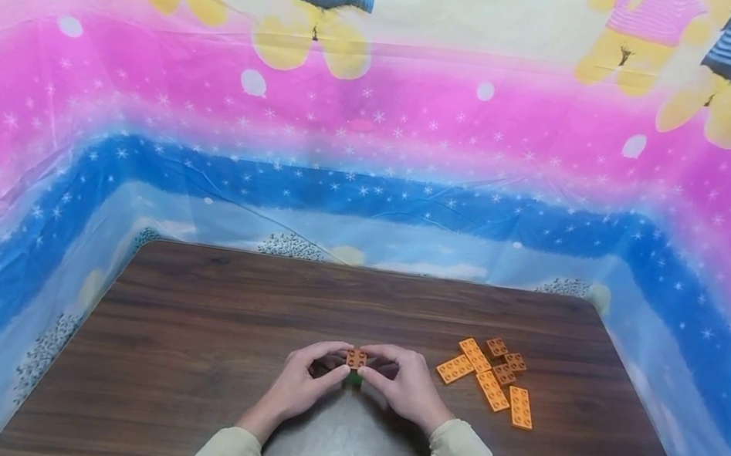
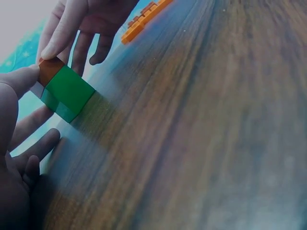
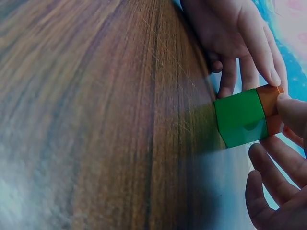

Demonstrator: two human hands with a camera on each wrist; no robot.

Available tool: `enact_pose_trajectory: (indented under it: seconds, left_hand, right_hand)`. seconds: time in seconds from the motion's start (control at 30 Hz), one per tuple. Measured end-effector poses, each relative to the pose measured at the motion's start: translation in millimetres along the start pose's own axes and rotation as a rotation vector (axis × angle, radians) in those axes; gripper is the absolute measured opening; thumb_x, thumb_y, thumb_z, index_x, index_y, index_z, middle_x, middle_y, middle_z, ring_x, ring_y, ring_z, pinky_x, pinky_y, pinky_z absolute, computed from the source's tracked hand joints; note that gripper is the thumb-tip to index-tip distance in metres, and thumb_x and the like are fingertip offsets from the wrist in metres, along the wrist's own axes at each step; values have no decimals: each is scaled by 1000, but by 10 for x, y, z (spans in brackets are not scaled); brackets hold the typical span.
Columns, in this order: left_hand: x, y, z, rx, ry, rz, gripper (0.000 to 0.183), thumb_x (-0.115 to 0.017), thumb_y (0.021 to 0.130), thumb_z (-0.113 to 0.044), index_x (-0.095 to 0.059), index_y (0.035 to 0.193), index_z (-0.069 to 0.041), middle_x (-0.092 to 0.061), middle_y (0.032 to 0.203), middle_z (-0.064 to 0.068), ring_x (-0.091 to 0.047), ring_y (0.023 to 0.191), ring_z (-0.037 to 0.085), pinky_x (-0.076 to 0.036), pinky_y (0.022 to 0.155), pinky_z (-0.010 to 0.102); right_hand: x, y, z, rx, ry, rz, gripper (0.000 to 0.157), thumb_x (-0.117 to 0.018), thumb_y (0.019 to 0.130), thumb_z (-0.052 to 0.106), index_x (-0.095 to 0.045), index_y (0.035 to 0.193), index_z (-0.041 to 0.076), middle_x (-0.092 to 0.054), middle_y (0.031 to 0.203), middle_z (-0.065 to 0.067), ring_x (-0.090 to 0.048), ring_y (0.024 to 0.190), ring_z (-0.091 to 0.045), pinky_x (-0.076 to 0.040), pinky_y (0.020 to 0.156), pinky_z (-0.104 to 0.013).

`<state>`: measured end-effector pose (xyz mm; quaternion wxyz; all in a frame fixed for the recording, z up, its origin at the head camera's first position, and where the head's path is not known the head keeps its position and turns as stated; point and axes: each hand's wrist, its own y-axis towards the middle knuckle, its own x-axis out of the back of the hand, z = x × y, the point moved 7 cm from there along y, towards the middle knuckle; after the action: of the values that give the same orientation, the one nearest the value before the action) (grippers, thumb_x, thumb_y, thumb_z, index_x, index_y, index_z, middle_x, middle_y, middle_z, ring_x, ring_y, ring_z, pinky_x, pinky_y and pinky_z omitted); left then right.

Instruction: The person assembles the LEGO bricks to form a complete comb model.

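Note:
A dark orange toy building brick with studs sits on top of a taller green block, which stands on the wooden table. My left hand pinches the dark orange brick from the left with thumb and fingertips. From the other side my right hand holds the same brick between thumb and fingers. Both thumbs are on the near side. In the left wrist view the green block shows smooth faces, and the remaining fingers of both hands stay off it.
To the right on the table lie several light orange flat bricks and a few small dark orange bricks, loosely grouped. A printed cloth hangs behind the table's far edge and along its sides.

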<state>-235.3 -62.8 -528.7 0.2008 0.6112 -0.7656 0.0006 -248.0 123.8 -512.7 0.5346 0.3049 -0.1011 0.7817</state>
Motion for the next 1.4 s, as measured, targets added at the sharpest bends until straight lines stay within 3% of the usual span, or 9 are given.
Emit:
enact_pose_trajectory:
  seconds: [0.17,0.6,0.97,1.1,1.4]
  left_hand:
    - [-3,-9,13,19,-2,6,33,-76,99,-27,-72,131,-22,-75,115,-2,-71,102,22,-55,85,34]
    - [-13,12,31,-10,8,3,31,-76,99,-25,-73,130,-23,-75,117,-3,-71,100,19,-55,84,32]
    - [-23,6,33,-11,49,13,35,-73,102,-28,-71,134,-15,-74,119,-2,-70,100,18,-55,84,32]
    - [-28,4,50,1,58,22,34,-72,102,-30,-71,135,-20,-74,120,-6,-70,100,16,-55,86,32]
    - [-17,-4,54,10,59,15,33,-73,101,-30,-71,133,-24,-73,118,-9,-69,99,15,-55,85,32]
  right_hand:
    - [-7,0,4,9,-16,-4,32,-75,100,29,-73,130,20,-75,121,4,-73,102,-10,-60,88,-37]
    - [55,-44,-8,16,-70,2,34,-74,101,30,-70,134,21,-72,127,5,-72,106,-10,-59,92,-36]
    - [371,-178,-129,-53,-152,-85,33,-76,99,22,-73,131,15,-73,123,6,-70,107,-10,-59,92,-38]
    - [505,-236,-202,-79,-178,-106,32,-75,100,23,-73,131,16,-73,124,6,-69,109,-11,-58,94,-41]
    - [808,-341,-323,37,-291,-171,30,-75,99,15,-73,129,9,-73,123,-4,-70,98,-17,-59,83,-41]
